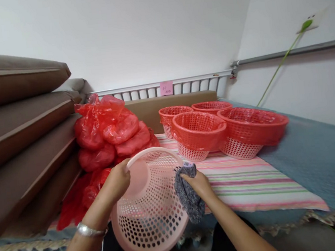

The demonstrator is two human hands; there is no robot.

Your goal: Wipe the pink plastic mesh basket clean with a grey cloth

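A pale pink perforated basket (152, 207) is tilted on its side, its wide mouth facing me, over the front edge of the bed. My left hand (120, 178) is closed on the upper left of its rim. In my right hand (197, 181) is a bunched dark grey speckled cloth (189, 197) with a small pale label; it lies against the right side of the basket. Beyond stand several pink baskets lined with red plastic bags, the closest one (199, 132) just behind my right hand.
Filled red plastic bags (108, 132) are heaped at the left, beside a stack of brown cushions (21, 146). A striped cloth (246, 181) covers the blue bedspread (317, 144). Behind are a white rail and a pink note (166, 88). A green cord (281, 64) hangs from the wall socket.
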